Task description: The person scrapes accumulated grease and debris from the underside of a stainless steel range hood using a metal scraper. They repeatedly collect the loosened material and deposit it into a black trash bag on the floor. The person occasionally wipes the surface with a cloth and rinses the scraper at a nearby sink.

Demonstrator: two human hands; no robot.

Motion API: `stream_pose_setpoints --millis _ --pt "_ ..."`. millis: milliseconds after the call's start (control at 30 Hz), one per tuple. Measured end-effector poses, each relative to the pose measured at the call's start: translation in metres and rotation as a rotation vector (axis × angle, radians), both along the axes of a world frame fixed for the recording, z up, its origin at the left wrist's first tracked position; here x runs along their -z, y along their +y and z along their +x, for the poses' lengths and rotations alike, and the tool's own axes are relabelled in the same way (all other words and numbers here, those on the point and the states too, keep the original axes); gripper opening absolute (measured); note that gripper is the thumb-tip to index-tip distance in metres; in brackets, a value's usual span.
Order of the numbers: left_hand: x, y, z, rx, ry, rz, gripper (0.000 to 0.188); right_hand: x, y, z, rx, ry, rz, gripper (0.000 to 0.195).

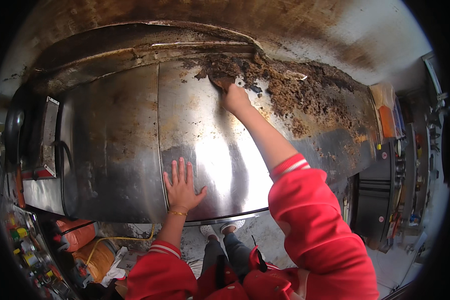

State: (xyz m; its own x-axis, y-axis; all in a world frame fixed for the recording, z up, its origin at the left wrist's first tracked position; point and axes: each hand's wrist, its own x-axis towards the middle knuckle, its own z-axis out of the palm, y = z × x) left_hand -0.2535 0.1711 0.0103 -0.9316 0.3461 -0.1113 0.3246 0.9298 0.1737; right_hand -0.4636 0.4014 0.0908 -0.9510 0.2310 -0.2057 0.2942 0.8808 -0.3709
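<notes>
My right hand [237,99] is closed around a scraper [221,81] whose dark, dirty blade meets the brown grime near the back of a stainless steel surface [213,153]. Most of the scraper's handle is hidden in the fist. Thick, crumbly brown grime [303,95] lies in a heap to the right of this hand and along the back edge. My left hand [182,187] rests flat on the cleaner front part of the metal, fingers spread, beside a seam between two panels. It holds nothing.
A wok [15,131] and a metal frame [50,138] stand at the left end. An orange and clear container [387,116] is by the right end. Below the front edge are orange gas cylinders [93,260] with a yellow hose [123,238]. Bottles [30,258] crowd the lower left.
</notes>
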Motion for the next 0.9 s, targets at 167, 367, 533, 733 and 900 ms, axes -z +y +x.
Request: stream_pose_setpoints --millis 167,367,533,733,900 --pt "-0.004 -0.003 0.002 -0.017 -0.026 0.004 0.092 0.010 -0.011 -0.004 -0.012 -0.066 -0.014 0.028" --pt "-0.001 0.004 -0.010 0.018 0.024 0.028 0.097 0.026 0.020 -0.021 -0.067 -0.104 0.016 0.033" --pt "0.000 -0.006 0.009 -0.020 -0.002 0.004 0.097 0.033 -0.008 0.004 -0.040 0.039 -0.006 0.033" --pt "-0.003 -0.003 -0.006 0.016 0.051 -0.004 0.096 0.038 -0.006 -0.009 0.060 0.072 0.017 0.033" --pt "-0.004 -0.006 0.007 0.002 0.023 0.000 0.097 0.015 -0.004 0.007 -0.074 -0.059 -0.095 0.028"
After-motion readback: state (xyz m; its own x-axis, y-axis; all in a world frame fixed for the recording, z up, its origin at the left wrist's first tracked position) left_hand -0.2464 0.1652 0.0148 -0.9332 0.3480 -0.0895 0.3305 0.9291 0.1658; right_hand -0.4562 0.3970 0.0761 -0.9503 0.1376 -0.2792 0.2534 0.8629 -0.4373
